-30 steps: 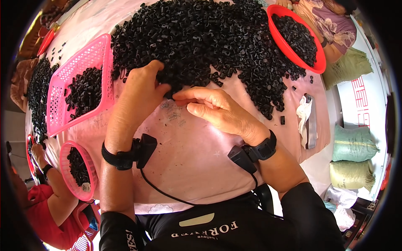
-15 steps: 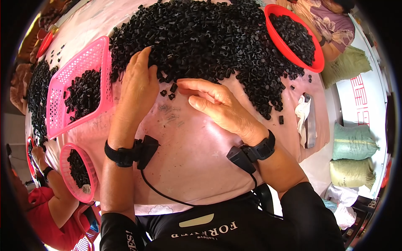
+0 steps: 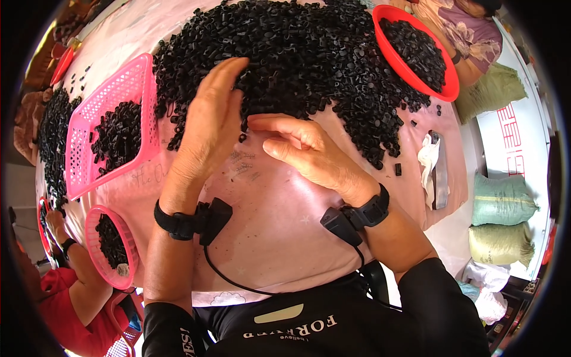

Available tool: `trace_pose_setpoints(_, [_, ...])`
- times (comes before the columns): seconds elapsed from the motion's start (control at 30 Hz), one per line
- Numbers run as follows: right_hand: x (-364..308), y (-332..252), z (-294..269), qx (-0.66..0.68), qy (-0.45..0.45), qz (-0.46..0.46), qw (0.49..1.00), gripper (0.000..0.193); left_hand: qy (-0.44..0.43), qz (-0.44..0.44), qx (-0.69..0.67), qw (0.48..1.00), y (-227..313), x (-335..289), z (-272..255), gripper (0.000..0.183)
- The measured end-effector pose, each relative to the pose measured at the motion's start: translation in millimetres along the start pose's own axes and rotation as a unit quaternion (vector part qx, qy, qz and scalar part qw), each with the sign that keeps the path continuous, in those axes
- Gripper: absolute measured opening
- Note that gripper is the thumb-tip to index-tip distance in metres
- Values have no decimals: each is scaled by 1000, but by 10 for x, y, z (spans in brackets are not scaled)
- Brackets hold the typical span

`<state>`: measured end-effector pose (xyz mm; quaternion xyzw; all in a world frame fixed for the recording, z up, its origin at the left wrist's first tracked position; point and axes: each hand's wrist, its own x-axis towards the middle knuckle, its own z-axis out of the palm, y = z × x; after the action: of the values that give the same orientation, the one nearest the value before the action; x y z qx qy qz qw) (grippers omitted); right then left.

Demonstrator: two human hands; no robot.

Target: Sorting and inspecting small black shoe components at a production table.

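Observation:
A large heap of small black plastic parts point(image 3: 285, 53) spreads over the pink tablecloth point(image 3: 279, 214). My left hand point(image 3: 213, 119) reaches onto the near edge of the heap, fingers stretched out and nothing seen in them. Just to its right is my right hand point(image 3: 306, 143), palm turned inward, fingers extended and thumb apart. A few loose black parts lie in the narrow gap between the two hands, partly hidden by the left one. Both wrists wear a black strap with a small dark device on it.
On the left stand a pink square basket point(image 3: 113, 77) and a pink round basket point(image 3: 95, 250), each holding black parts. A red basin point(image 3: 455, 89) of parts is at the far right. Another person's arm point(image 3: 89, 291) is at the lower left; sacks point(image 3: 502, 199) lie right.
My left hand has moved right and slightly farther onto the heap, closer to the right hand, covering some loose parts. The right hand has barely shifted.

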<state>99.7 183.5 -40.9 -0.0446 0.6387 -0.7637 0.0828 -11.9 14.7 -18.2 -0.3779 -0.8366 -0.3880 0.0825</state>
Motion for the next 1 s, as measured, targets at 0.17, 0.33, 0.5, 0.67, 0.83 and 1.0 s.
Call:
trace_pose_setpoints(0.17, [16, 13, -7, -41, 22, -14, 999, 43, -4, -85, 48, 995, -115, -64, 94, 44])
trace_pose_setpoints(0.33, [8, -48, -9, -10, 4, 26, 1000, 48, -88, -43, -86, 991, 67, -33, 175, 46])
trace_pose_setpoints(0.5, [25, -23, 55, 1, 40, -32, 999, 47, 80, 50, 42, 995, -35, 40, 126, 39])
trace_pose_setpoints(0.67, [3, -1, -22, -13, 34, -17, 999, 47, 196, -142, 152, 958, -482, -50, 93, 45])
trace_pose_setpoints(0.83, [13, -29, 8, -16, 31, -10, 999, 45, 190, -188, 34, 963, -600, -78, 121, 53])
trace_pose_setpoints(1.0, [11, -45, 4, 3, 33, -5, 999, 47, 92, -92, -103, 986, -270, 33, 208, 50])
